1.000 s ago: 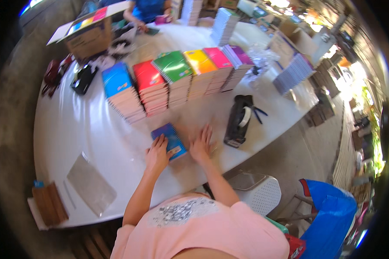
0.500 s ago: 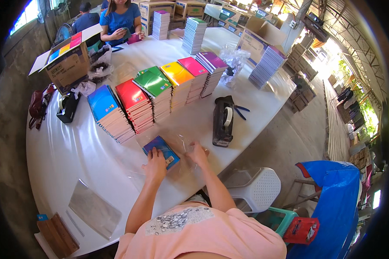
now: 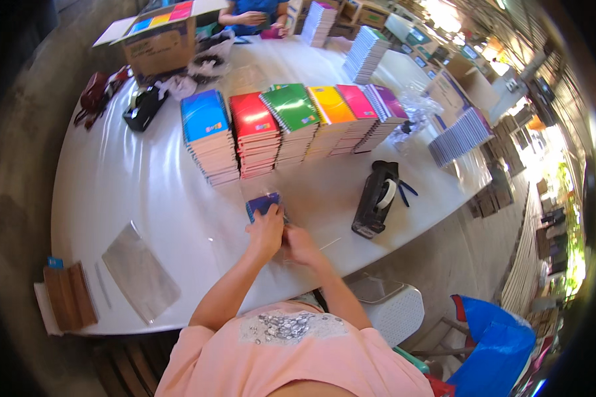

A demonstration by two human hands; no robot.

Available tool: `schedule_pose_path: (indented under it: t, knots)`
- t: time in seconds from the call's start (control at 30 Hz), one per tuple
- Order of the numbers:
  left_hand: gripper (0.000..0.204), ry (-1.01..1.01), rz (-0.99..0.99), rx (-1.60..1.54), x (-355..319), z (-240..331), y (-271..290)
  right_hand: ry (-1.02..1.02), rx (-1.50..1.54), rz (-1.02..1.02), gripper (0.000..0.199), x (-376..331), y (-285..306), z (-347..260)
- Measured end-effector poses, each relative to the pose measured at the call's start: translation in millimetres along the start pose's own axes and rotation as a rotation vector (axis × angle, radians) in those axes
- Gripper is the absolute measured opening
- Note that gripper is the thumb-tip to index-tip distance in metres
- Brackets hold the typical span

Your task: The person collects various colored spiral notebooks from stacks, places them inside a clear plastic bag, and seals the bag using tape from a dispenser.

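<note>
A small blue-purple spiral notebook [image 3: 261, 202] lies near the table's front edge, mostly covered by my hands. Clear plastic film shows around it, hard to make out against the white surface. My left hand [image 3: 267, 230] grips the notebook from above, its fingers across the cover. Against the notebook's right edge, my right hand [image 3: 299, 245] is closed with curled fingers on the plastic film; its fingertips are partly hidden and blurred. Just beyond stand tall stacks of spiral notebooks: blue [image 3: 205, 118], red [image 3: 253, 116], green [image 3: 290, 107], yellow [image 3: 332, 106], pink [image 3: 356, 103] and purple [image 3: 385, 102].
A black tape dispenser [image 3: 375, 202] and blue-handled pliers [image 3: 407, 192] sit to the right. Flat clear plastic sheets [image 3: 140, 272] lie left, near a brown wooden piece [image 3: 70, 296]. Another dispenser [image 3: 144, 109], an open carton [image 3: 159, 56] and a co-worker [image 3: 253, 18] are farther off.
My right hand has moved left, from holding the film out beside the notebook to the notebook's edge. My left hand now covers more of the notebook. The view has turned left and downward.
</note>
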State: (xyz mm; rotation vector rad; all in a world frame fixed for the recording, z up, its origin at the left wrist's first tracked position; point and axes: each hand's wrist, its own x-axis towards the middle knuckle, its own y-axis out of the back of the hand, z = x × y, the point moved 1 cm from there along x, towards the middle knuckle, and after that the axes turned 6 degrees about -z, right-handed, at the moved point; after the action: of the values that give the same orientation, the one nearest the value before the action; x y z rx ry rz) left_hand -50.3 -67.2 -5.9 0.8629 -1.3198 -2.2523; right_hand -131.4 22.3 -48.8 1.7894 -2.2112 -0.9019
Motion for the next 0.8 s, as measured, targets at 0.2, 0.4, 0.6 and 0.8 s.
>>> schedule_pose_path:
  t: [0.2,0.4,0.6,0.8]
  knots:
    - [0.076,-0.084,0.183,-0.122,-7.3,-21.0,-3.3,0.133,0.275,-0.141,0.039,22.8,71.1,4.1]
    - [0.09,-0.119,0.206,-0.181,-16.7,-12.7,6.1,0.097,0.246,-0.024,0.027,53.0,45.9,6.0]
    - [0.075,-0.166,0.224,-0.014,-14.5,-18.3,-17.0,-0.159,0.841,-0.046,0.024,61.9,37.8,47.1]
    - [0.075,-0.119,0.194,-0.346,-18.5,-23.8,-8.7,-0.17,0.578,0.093,0.038,56.6,85.2,68.1]
